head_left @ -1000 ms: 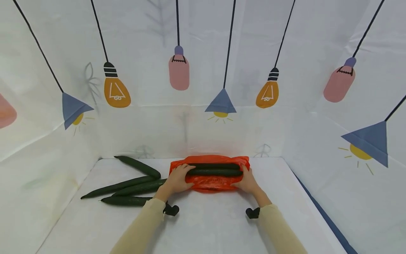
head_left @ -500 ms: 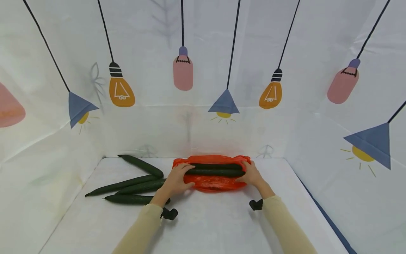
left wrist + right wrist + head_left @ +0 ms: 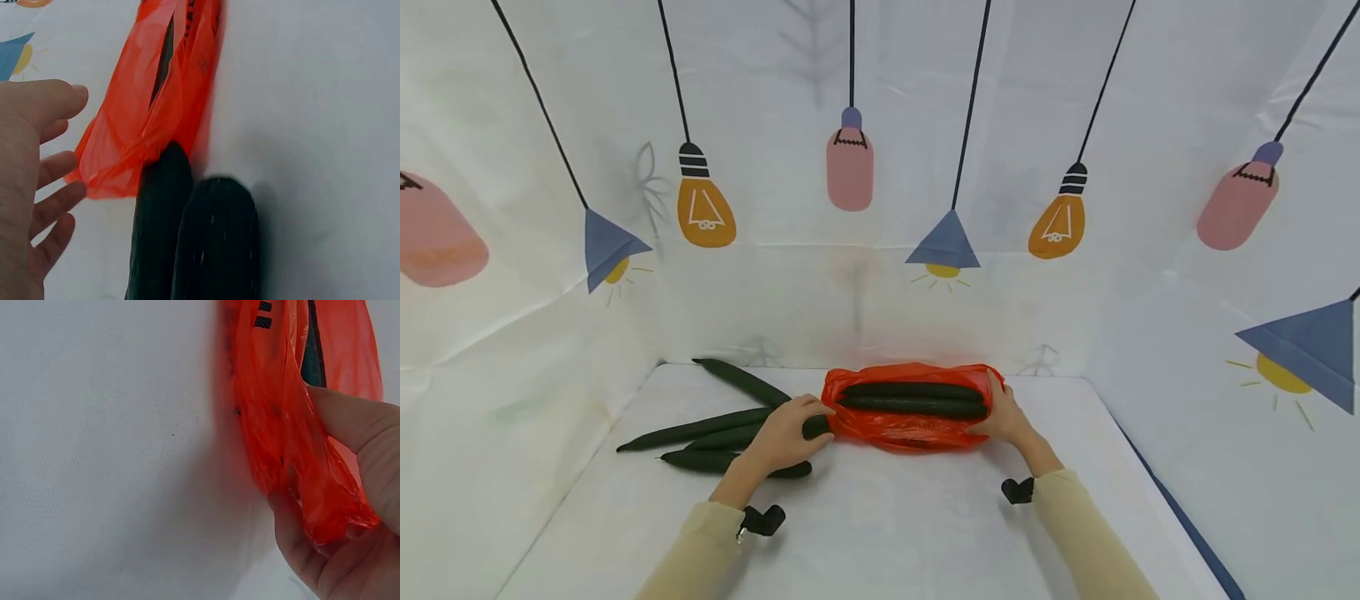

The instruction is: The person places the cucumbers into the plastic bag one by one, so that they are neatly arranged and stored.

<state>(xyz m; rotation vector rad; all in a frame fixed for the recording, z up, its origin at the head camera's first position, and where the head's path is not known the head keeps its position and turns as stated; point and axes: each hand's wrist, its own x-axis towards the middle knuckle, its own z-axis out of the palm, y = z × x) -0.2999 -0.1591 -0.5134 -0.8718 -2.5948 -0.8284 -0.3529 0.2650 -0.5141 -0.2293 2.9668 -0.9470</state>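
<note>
Two dark green cucumbers (image 3: 917, 407) lie side by side in a red plastic bag (image 3: 887, 437), its mouth spread upward. My right hand (image 3: 1006, 414) grips the bag's right end; the right wrist view shows the thumb (image 3: 350, 422) over the crumpled film and fingers beneath it. My left hand (image 3: 784, 435) is just left of the bag, over a loose cucumber whose blunt end (image 3: 815, 426) shows between thumb and fingers. In the left wrist view the fingers (image 3: 56, 206) are spread beside two cucumber ends, the nearer cucumber (image 3: 219, 244) lying at the right.
More loose cucumbers (image 3: 688, 430) lie fanned out on the white table (image 3: 910, 525), left of the bag. One cucumber (image 3: 741, 380) points toward the back left. White sheeting (image 3: 880, 308) printed with lamps rises behind and at both sides.
My left hand has let go of the bag's left end and moved left to the loose cucumbers. My right hand stays on the bag. The head view has shifted slightly.
</note>
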